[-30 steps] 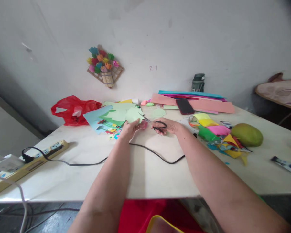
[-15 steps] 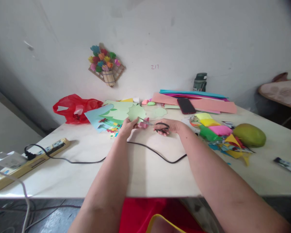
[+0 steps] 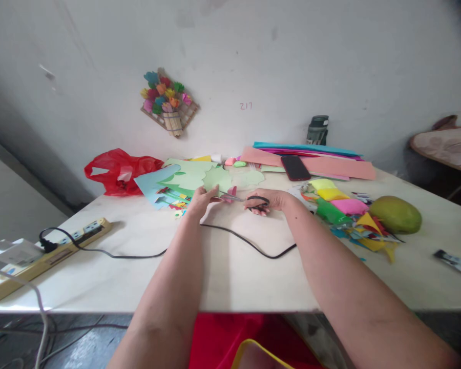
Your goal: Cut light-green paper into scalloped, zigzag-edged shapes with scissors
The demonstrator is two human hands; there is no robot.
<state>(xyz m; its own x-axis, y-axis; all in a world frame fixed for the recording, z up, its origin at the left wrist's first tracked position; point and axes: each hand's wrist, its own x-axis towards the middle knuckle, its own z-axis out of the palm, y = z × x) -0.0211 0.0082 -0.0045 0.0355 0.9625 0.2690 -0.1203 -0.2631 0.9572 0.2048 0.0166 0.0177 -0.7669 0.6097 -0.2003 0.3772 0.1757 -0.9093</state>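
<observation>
My left hand [image 3: 205, 199] is closed, pinching the lower edge of a pale green paper piece with a scalloped outline [image 3: 217, 178]. Black-handled scissors [image 3: 258, 200] are gripped in my right hand [image 3: 264, 202], their blades pointing left toward the green piece and my left fingertips. By the blades shows a small pink paper piece [image 3: 229, 194]; whether it is held or lies on the table I cannot tell. A blue sheet [image 3: 148, 180] with paper flowers and green leaf shapes on it lies left of my left hand.
A black cord [image 3: 249, 245] crosses the table beneath my forearms from a power strip [image 3: 57, 254]. To the right are clay packets [image 3: 348, 206], paper scraps and a green fruit [image 3: 395, 214]. A phone [image 3: 295, 168] rests on coloured sheets behind; a red bag [image 3: 119, 171] stands left.
The scissor blades have shifted slightly and look closer together. The pink piece beside them shows a different shape. Both hands stay nearly in place.
</observation>
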